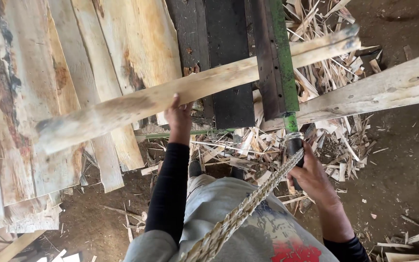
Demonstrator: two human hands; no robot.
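While the plank [195, 87] is gripped by the left hand [178, 114], the black handle [294, 148] beside it is clenched by the right hand [311, 177]; steady pressure seems best.

Rough-sawn boards [49, 82] lie stacked to the left of a heap of pale offcuts and splinters [267, 145] on a dirt floor [403, 160]. A long beam [389, 90] slants away to the heap's right, and more scrap wood [413, 242] lies lower right of it.

plank [195, 87] across bench [229, 53], offcuts [248, 145] below
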